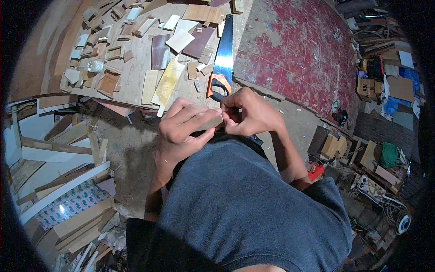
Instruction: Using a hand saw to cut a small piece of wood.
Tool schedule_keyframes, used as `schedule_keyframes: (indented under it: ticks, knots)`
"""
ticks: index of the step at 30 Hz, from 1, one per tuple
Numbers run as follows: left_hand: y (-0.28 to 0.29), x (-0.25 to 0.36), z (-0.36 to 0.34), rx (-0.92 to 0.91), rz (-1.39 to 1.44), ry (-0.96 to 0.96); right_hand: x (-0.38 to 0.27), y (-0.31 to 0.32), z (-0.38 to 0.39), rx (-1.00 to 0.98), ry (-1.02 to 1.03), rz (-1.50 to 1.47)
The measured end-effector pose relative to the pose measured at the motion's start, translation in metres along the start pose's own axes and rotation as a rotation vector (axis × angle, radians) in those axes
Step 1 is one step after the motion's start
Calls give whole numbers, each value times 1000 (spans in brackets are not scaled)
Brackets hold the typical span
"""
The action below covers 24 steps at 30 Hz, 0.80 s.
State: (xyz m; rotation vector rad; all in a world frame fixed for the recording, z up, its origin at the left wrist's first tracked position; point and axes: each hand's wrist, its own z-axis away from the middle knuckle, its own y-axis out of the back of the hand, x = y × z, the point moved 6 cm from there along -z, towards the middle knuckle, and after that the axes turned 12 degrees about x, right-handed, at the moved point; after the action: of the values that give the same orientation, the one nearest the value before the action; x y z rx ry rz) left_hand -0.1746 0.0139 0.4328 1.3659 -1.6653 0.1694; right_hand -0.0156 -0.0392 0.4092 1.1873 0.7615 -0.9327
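In front of my chest, my left hand grips a small flat wooden piece between fingers and thumb. Its pale end edge faces my right hand. The right fingers are curled into a pinch right at that end; whatever is between them is hidden. Just beyond my hands, a handsaw with an orange and black handle lies on the wooden worktable, its handle toward me. A yellow-stained board sticks out over the table's near edge, left of the saw.
Wood offcuts, small open wooden boxes and a white roll cover the table. A worn red panel stands to its right. Scrap boards are piled on the left; cartons and cables clutter the right.
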Motion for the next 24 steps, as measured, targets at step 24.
schedule_keyframes:
  ticks: [24]
  knots:
    - [19, -14, -7, 147, -87, 153, -2, 5, 1, 236, 97, -133]
